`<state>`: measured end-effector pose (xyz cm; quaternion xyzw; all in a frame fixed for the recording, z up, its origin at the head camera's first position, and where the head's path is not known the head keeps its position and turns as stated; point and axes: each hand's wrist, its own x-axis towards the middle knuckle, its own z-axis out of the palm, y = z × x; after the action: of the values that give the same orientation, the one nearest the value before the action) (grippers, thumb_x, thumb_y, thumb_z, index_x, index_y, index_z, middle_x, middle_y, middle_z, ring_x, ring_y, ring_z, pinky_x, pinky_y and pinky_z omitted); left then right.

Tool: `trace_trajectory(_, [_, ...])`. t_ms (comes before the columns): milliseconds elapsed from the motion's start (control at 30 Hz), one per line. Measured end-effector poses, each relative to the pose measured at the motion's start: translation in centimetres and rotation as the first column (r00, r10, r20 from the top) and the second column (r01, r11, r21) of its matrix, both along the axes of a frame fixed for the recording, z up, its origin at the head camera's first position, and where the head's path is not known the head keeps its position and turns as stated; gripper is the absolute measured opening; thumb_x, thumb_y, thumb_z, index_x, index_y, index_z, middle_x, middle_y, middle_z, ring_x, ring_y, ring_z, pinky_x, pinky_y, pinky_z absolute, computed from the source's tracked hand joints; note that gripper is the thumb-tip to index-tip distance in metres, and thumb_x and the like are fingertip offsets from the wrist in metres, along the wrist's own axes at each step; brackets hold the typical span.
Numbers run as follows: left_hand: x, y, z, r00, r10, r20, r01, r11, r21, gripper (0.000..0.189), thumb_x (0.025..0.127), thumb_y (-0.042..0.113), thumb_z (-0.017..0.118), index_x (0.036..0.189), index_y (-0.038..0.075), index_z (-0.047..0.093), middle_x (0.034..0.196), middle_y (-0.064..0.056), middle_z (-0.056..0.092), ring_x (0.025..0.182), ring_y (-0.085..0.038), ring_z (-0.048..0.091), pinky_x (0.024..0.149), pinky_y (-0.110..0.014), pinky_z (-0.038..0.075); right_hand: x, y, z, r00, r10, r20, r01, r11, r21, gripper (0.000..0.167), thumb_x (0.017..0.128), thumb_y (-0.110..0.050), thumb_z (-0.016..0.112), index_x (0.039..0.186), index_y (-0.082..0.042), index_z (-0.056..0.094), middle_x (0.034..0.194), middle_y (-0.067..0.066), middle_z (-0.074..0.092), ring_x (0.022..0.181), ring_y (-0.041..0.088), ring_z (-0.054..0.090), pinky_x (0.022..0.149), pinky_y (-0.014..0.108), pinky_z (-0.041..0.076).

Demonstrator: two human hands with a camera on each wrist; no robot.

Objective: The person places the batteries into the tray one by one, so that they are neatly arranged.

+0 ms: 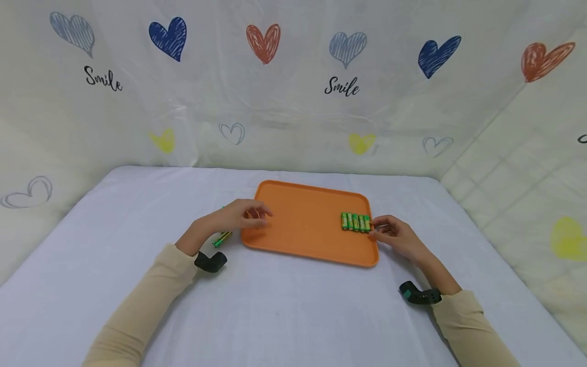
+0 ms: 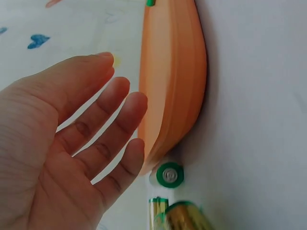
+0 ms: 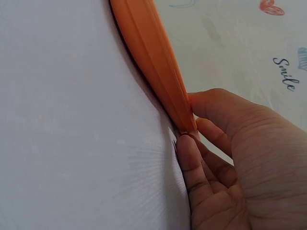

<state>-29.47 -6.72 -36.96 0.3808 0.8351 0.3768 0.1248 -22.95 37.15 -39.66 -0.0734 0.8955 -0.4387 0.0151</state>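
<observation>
Loose batteries (image 1: 222, 239) are noted just outside the left end of the orange tray (image 1: 298, 219), long axes partly hidden; left hand (image 1: 238, 215) placed nearer, fingers parted, nothing held; tray rim pinched by right hand (image 1: 398, 235).

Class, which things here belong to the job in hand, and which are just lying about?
Job, it seems:
orange rectangular tray
five green cylindrical batteries in a row on it
loose green-and-gold cylindrical batteries beside it

Just about:
white tablecloth
pale heart-printed backdrop
two black wrist devices
</observation>
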Motion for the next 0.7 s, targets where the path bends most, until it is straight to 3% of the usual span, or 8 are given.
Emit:
trace_trajectory(167, [0.2,-1.4,0.3,0.998,0.046,-0.044,-0.045,0.999,0.024,0.028,0.094,0.013,0.065,0.121,0.003,0.064,0.102,-0.003,0.067,0.089,-0.017,0.059,0.077,-0.030,0.047,-0.1,-0.2,0.0,1.000,-0.010,-0.012,0.009,1.000,-0.003,0.042,0.092,-0.023,0.070,0.122,0.001,0.056,0.109,0.010,0.059,0.086,0.009,0.056,0.073,0.019,0.047])
trace_trajectory(333, [0.3,-3.1,0.4,0.993,0.105,-0.052,-0.104,0.994,0.025,0.028,0.093,0.013,0.067,0.119,0.004,0.066,0.096,-0.003,0.066,0.084,-0.018,0.057,0.072,-0.027,0.045,-0.1,-0.1,0.2,1.000,0.012,-0.013,-0.012,1.000,0.008,0.043,0.092,-0.024,0.069,0.124,0.001,0.055,0.113,0.014,0.059,0.087,0.009,0.055,0.074,0.019,0.047])
trace_trajectory(467, [0.3,-4.6,0.5,0.991,0.133,-0.034,-0.133,0.991,-0.005,0.030,0.093,0.016,0.068,0.120,0.005,0.065,0.093,-0.001,0.064,0.083,-0.018,0.057,0.073,-0.028,0.046,-0.1,0.0,0.3,1.000,0.025,-0.016,-0.025,1.000,0.013,0.044,0.093,-0.024,0.068,0.125,0.003,0.055,0.114,0.017,0.058,0.088,0.009,0.055,0.075,0.019,0.047])
trace_trajectory(700, [-0.3,-6.8,0.3,0.993,0.116,0.010,-0.116,0.993,-0.032,0.034,0.093,0.017,0.068,0.124,0.004,0.063,0.099,-0.003,0.065,0.088,-0.018,0.062,0.084,-0.033,0.050,-0.1,0.0,0.1,1.000,0.014,-0.004,-0.014,1.000,0.017,0.046,0.093,-0.027,0.068,0.126,0.002,0.054,0.115,0.017,0.058,0.089,0.010,0.055,0.075,0.019,0.046])
